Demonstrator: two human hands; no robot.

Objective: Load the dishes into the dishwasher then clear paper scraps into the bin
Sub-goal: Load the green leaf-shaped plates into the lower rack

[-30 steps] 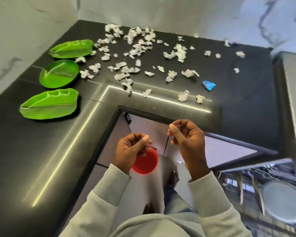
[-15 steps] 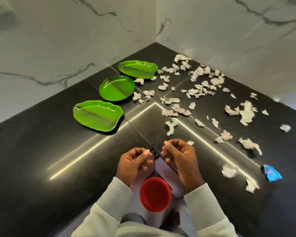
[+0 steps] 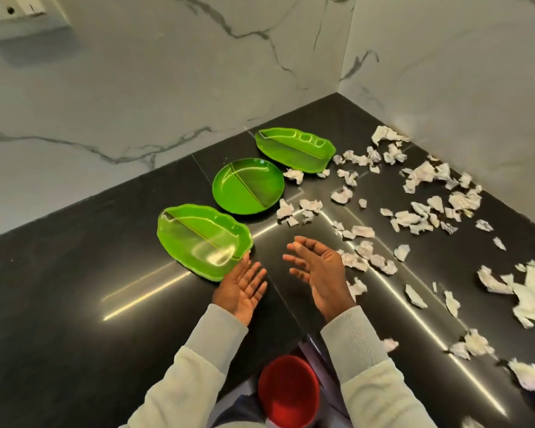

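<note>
High on the marble wall at far left, a socket plate (image 3: 13,10). Below it, on the black bench (image 3: 74,273), three green dishes in a diagonal row: near leaf-shaped plate (image 3: 198,239), round plate (image 3: 247,186), far leaf-shaped plate (image 3: 294,149). Left hand (image 3: 244,285) open, palm up, fingertips at the near leaf-shaped plate's rim; contact not discernible. Right hand (image 3: 318,267) just beside, open with fingers loosely bent, palm turned leftward; holds nothing. Between the forearms, below the bench edge, a red round container (image 3: 288,393). Rightward, paper scraps (image 3: 414,217) strewn across the bench to the corner wall, some just beside the right hand and the round plate.
</note>
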